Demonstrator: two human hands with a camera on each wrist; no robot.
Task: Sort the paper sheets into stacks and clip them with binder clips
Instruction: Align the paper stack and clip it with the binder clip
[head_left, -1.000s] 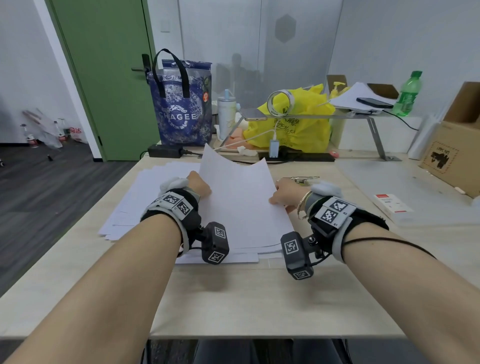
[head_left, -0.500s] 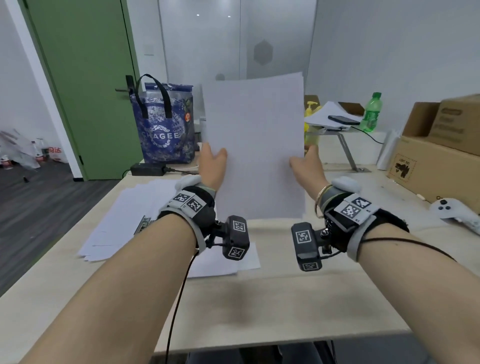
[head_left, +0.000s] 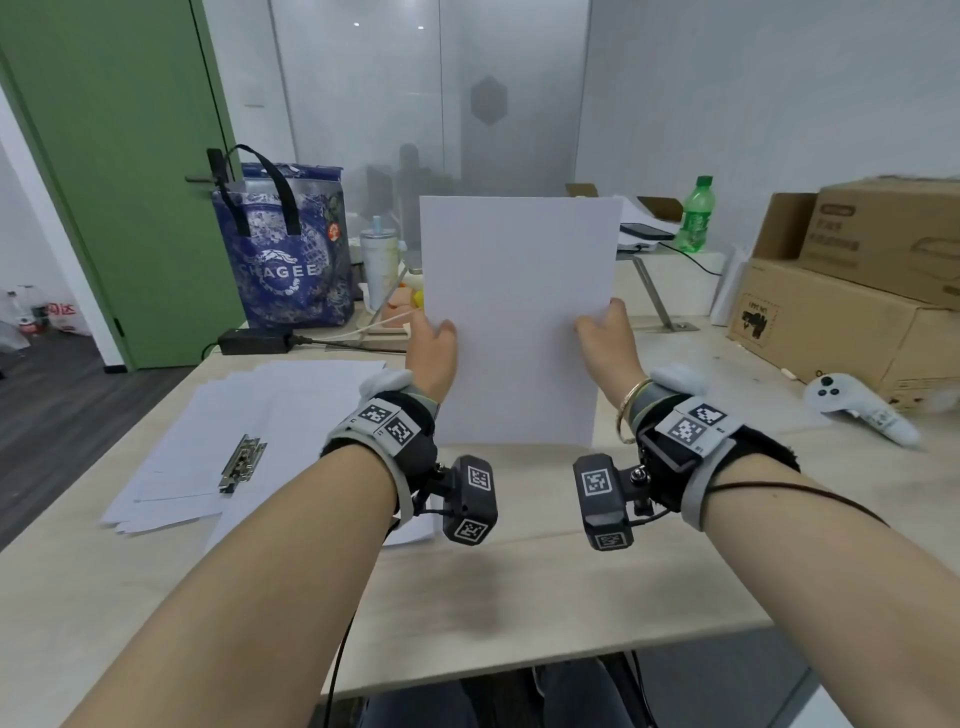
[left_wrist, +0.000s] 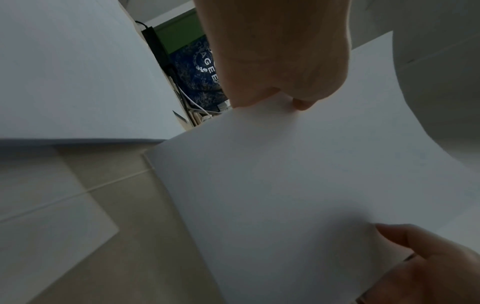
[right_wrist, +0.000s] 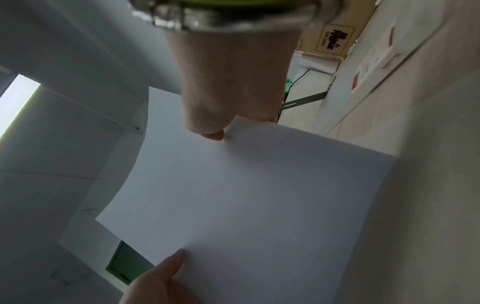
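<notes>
I hold a stack of white paper sheets (head_left: 517, 322) upright above the wooden table (head_left: 519, 597), its lower edge near the tabletop. My left hand (head_left: 434, 345) grips the stack's left edge, thumb on the near face (left_wrist: 301, 103). My right hand (head_left: 605, 338) grips its right edge the same way (right_wrist: 213, 133). The stack fills both wrist views (left_wrist: 298, 195) (right_wrist: 246, 195). More loose white sheets (head_left: 228, 431) lie spread on the table to the left. A metal binder clip (head_left: 241, 462) rests on them.
A blue tote bag (head_left: 283, 249), a tumbler (head_left: 378, 267) and a black power adapter (head_left: 254, 340) stand at the table's back left. Cardboard boxes (head_left: 857, 312), a green bottle (head_left: 695, 215) and a white game controller (head_left: 857, 410) are on the right.
The stack has been lifted off the table and stood upright in both hands. Over the last half second it dropped slightly, towards the tabletop.
</notes>
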